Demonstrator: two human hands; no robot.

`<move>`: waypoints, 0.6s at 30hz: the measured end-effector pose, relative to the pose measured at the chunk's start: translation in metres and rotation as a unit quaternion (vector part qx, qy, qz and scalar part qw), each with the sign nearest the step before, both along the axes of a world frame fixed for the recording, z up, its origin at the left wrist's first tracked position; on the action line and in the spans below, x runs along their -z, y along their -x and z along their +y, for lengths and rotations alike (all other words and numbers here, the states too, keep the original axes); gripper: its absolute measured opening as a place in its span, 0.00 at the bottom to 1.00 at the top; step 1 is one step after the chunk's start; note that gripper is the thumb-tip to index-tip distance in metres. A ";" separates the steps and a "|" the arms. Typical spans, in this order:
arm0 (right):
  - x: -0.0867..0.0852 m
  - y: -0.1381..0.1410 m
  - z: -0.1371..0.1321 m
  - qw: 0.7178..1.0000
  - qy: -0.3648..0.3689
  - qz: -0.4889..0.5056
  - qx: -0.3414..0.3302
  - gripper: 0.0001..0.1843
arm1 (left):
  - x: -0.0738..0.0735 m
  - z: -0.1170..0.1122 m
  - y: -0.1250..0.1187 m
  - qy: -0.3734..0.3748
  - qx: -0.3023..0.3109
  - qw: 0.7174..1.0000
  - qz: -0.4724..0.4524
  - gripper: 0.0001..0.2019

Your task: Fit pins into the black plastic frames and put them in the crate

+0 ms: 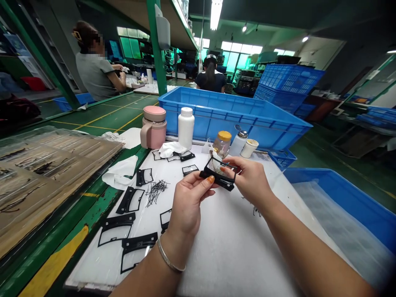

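Note:
Both of my hands hold one black plastic frame [219,178] above the white work board [235,247]. My left hand [190,198] pinches its thick lower bar between thumb and fingers. On the other side my right hand [250,177] grips the frame's right edge, fingers partly hidden behind it. Similar black frames lie to the left, such as one frame [116,227] and another frame [132,200]. Beside them is a loose pile of thin black strips [156,192]. A few more small dark bits [256,211] lie under my right forearm.
Behind the board stand a pink mug [154,130], a white bottle [186,130], a yellow-lidded jar [222,142] and a pump bottle [239,140]. A large blue crate [222,111] is beyond them. Plastic-covered cardboard [62,156] lies left. Two people sit farther back.

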State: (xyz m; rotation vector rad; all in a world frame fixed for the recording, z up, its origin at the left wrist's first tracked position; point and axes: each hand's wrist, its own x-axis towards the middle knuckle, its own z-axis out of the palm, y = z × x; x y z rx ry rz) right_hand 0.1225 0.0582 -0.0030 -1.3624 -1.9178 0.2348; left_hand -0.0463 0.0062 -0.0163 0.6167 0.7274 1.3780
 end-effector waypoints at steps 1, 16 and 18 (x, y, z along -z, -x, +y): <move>0.001 0.002 0.003 1.000 0.004 0.000 -0.005 0.09 | 0.000 0.000 0.000 0.001 0.000 1.000 0.001 0.08; 0.004 0.001 0.015 0.997 0.034 0.066 0.019 0.09 | 0.001 0.000 -0.003 0.000 0.023 1.000 -0.006 0.09; 0.003 0.001 0.018 0.996 0.045 0.068 0.017 0.10 | 0.002 0.000 -0.003 0.003 0.028 1.000 -0.006 0.09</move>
